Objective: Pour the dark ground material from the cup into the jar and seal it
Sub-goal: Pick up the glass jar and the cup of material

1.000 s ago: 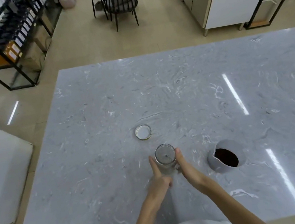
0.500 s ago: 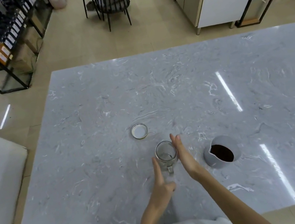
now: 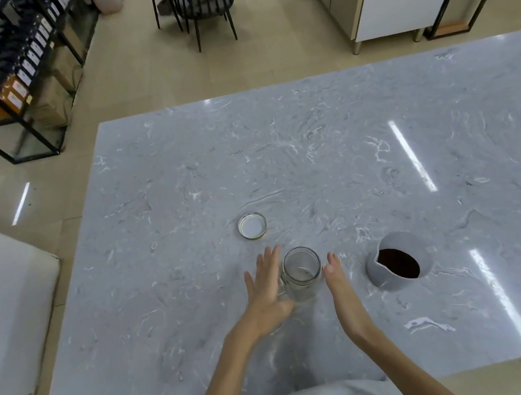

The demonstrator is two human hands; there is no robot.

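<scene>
1. Clearly little is done: the jar (image 3: 302, 272) stands open and looks empty, near the table's (image 3: 381, 141) near edge, and its lid (image 3: 252, 225) lies off, inner face up, just beyond it to the left.
2. The cup (image 3: 397, 262) sits to the right of the jar, apart from it, with the dark grounds (image 3: 398, 263) inside, so no pouring has happened, I judge.
3. The left hand (image 3: 268, 286) lies flat against the jar's left side, fingers spread, not closed around it.
4. The right hand (image 3: 338, 279) is open just right of the jar, gripping nothing.
5. Left to do: pour, then cap.
6. Count: one jar, one lid, one cup, two hands.
</scene>
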